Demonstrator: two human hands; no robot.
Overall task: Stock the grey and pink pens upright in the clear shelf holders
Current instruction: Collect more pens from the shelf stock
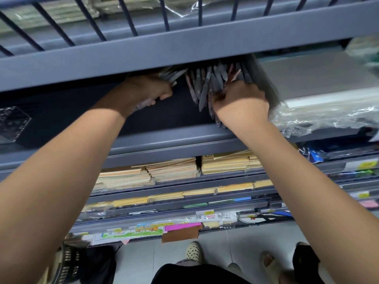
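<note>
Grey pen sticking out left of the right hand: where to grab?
Probably pinch the grey pen by its lower barrel, from front left. That end juts free of the bunch; the right hand blocks its right side and the upper shelf covers its top.

Premises: stationery shop, retail aisle.

Evidence:
- Tiered grey metal shelving [184, 48], the top tier fenced by a wire rail [131, 23].
- Yellow price labels [208, 212] on the shelf edges.
- A printed stock tag [210, 216] reading "No.4734".
- Tan and cream paper goods [147, 173] in clear wrap, stacked side by side on the lower tiers.
- Grey and pink pens [205, 85] massed in bulk on an upper tier.
- Flat packs in clear plastic [320, 117] at right.
- Pink paper [182, 226] and a printed picture sheet [143, 230] on the lowest tier.
- Pale tiled floor [139, 263] beneath.
</note>
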